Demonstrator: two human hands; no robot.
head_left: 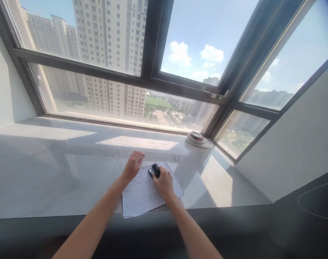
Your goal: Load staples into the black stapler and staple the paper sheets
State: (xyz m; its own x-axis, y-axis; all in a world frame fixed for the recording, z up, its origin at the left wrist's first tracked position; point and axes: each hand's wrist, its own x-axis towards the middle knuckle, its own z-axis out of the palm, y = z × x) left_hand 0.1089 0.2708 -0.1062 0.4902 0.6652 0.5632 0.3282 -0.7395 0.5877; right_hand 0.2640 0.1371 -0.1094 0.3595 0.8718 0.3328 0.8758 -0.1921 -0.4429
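Observation:
My right hand (164, 181) is closed around a small black stapler (155, 170), which sits over the upper part of the printed paper sheets (142, 199). The sheets lie slightly fanned on the sill, their lower corner reaching past its front edge. At the upper left edge of the paper is my left hand (133, 167), its fingers loosely bent and apart, with nothing visible in it. Whether its fingertips touch the paper is hard to see. A tiny metallic piece (176, 158), too small to identify, lies just beyond the sheets.
The wide pale windowsill (58, 180) carries bright patches of sunlight. A stack of round plate-like pieces (198, 139) stands in the far right corner by the dark window frame (144, 84). A white wall (282, 144) bounds the right side.

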